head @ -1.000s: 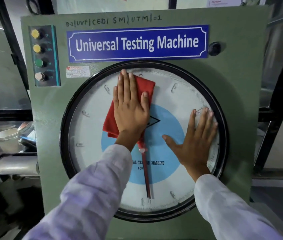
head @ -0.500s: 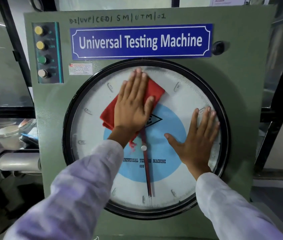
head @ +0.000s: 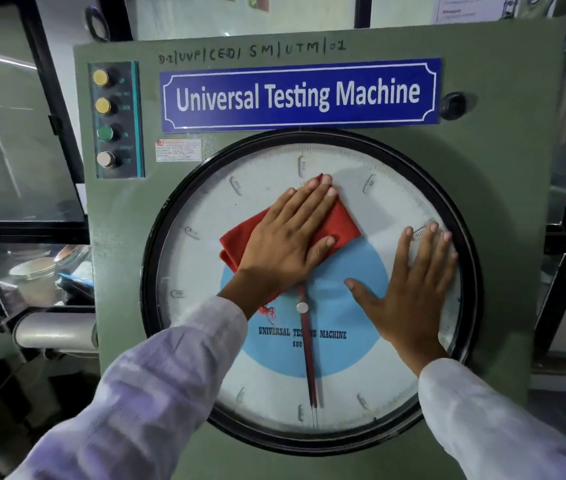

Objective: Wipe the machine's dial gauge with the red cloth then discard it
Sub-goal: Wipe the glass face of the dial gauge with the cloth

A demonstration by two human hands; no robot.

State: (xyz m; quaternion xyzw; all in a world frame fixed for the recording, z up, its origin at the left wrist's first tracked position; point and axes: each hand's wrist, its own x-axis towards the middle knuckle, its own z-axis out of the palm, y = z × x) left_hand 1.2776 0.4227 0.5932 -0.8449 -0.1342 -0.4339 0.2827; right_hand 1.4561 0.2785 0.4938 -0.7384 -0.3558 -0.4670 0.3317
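Red cloth (head: pixel 338 221) under my flat left hand (head: pixel 288 237), up near the top of the round dial gauge (head: pixel 205 271).

My right hand (head: pixel 409 289) lies flat with fingers apart, pinching nothing. I should push softly and rub in circles, because the glass is smooth and the cloth is soft and folded.

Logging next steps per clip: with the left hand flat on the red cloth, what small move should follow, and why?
Probably slide the left hand and red cloth down across the dial gauge: the cloth covers only the upper centre, and the lower face is not yet under it. The right hand braces flat.
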